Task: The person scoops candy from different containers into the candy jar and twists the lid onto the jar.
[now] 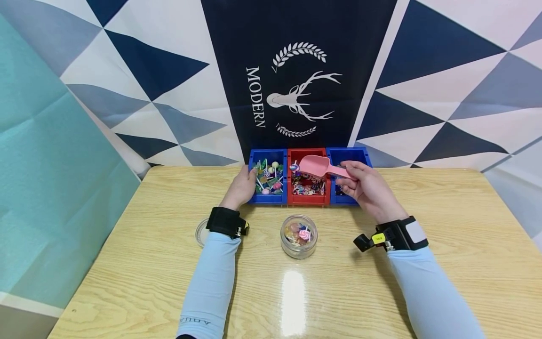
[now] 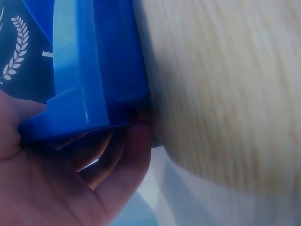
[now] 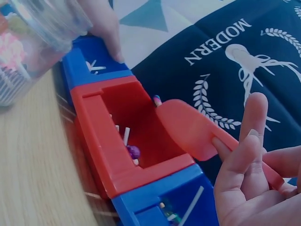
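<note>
My left hand [image 1: 242, 189] grips the outer side of the left blue bin [image 1: 267, 200]; in the left wrist view its fingers curl round the bin's wall [image 2: 77, 70]. My right hand [image 1: 374, 192] holds a pink scoop [image 1: 315, 165] by its handle, above the red bin [image 1: 308, 200]. A small wrapped lollipop [image 1: 294, 167] shows at the scoop's front edge; whether it rests on the scoop cannot be told. Lollipops fill much of the left blue bin, and wrapped ones lie in the red bin. The scoop and hand partly hide the right blue bin [image 1: 349, 153].
A clear round jar [image 1: 298, 253] with candies, a pink swirl lollipop [image 1: 305, 234] among them, stands in front of the bins. A round clear lid [image 1: 201, 233] lies partly behind the left wrist. Behind the bins hangs a patterned cloth [image 1: 292, 28]. Everything stands on a wooden table [image 1: 148, 263].
</note>
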Available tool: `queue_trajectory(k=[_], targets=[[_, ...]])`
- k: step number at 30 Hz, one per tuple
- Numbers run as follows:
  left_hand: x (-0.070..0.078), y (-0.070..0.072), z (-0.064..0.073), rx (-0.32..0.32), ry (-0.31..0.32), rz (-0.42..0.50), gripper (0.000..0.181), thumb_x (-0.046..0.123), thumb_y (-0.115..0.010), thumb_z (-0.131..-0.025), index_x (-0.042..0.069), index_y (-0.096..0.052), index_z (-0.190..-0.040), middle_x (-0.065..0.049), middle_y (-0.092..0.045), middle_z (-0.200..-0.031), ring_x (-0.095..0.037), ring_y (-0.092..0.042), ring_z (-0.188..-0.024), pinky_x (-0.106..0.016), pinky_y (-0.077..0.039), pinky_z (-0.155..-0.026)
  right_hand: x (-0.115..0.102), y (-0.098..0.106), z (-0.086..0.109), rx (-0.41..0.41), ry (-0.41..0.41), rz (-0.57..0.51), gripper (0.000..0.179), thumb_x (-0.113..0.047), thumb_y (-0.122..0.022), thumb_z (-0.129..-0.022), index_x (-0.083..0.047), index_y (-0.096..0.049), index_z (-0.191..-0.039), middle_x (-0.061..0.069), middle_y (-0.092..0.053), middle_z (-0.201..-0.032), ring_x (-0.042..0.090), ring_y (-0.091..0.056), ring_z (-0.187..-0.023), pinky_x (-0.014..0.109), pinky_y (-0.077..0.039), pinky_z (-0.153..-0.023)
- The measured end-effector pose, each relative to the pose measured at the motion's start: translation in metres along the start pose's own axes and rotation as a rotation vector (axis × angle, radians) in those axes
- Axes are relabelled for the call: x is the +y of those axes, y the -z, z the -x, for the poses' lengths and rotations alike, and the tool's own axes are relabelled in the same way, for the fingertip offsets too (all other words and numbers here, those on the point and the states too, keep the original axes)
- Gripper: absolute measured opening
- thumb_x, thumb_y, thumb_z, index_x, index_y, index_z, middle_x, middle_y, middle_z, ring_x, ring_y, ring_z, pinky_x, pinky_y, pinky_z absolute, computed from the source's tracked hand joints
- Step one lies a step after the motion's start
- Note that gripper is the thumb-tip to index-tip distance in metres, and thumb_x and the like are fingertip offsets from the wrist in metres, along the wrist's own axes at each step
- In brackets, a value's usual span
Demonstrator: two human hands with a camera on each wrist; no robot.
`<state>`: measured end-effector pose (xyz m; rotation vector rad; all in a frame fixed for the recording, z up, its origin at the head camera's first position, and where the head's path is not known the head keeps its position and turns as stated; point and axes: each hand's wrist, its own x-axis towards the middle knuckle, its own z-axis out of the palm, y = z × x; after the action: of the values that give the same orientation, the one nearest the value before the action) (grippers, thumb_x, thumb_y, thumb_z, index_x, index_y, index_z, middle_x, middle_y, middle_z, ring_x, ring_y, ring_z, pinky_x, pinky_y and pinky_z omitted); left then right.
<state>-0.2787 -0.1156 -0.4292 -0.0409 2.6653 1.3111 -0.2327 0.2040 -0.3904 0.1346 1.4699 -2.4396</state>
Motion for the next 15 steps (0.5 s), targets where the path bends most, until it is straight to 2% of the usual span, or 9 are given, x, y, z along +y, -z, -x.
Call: queue_trajectory(k=[11,13,15], targets=[[0.0,0.0,0.0,0.006,-0.007,-0.002,0.05,0.035,-0.026,-0.111,0.003,-0.033,-0.148,-0.019,-0.047,-0.143,-0.031,-0.045,-0.133,-0.049,-0.034,-0.11,-0.011,0.001,0.009,0.017,0.033,0.062,0.029,-0.023,-0.049,-0.106,-0.007,-0.048,-0.13,0.006,-0.064,-0.099,0.013,-0.068,-0.072,0.022,-0.054,-0.067],[0.0,-0.001,0.0,0.008,-0.007,-0.002,0.049,0.035,-0.027,-0.111,0.003,-0.034,-0.147,-0.018,-0.048,-0.142,-0.031,-0.046,-0.132,-0.049,-0.035,-0.11,-0.011,-0.001,0.01,0.037,0.08,0.186,0.031,-0.024,-0.047,-0.106,-0.006,-0.049,-0.131,0.007,-0.061,-0.1,0.012,-0.068,-0.073,0.021,-0.053,-0.067],[0.0,-0.001,0.0,0.008,-0.007,0.0,0.049,0.035,-0.027,-0.111,0.004,-0.034,-0.147,-0.018,-0.048,-0.142,-0.031,-0.046,-0.131,-0.049,-0.035,-0.11,-0.01,-0.006,0.011,0.063,0.157,0.409,0.034,-0.027,-0.046,-0.107,-0.004,-0.051,-0.13,0.012,-0.059,-0.101,0.013,-0.069,-0.075,0.02,-0.053,-0.067]])
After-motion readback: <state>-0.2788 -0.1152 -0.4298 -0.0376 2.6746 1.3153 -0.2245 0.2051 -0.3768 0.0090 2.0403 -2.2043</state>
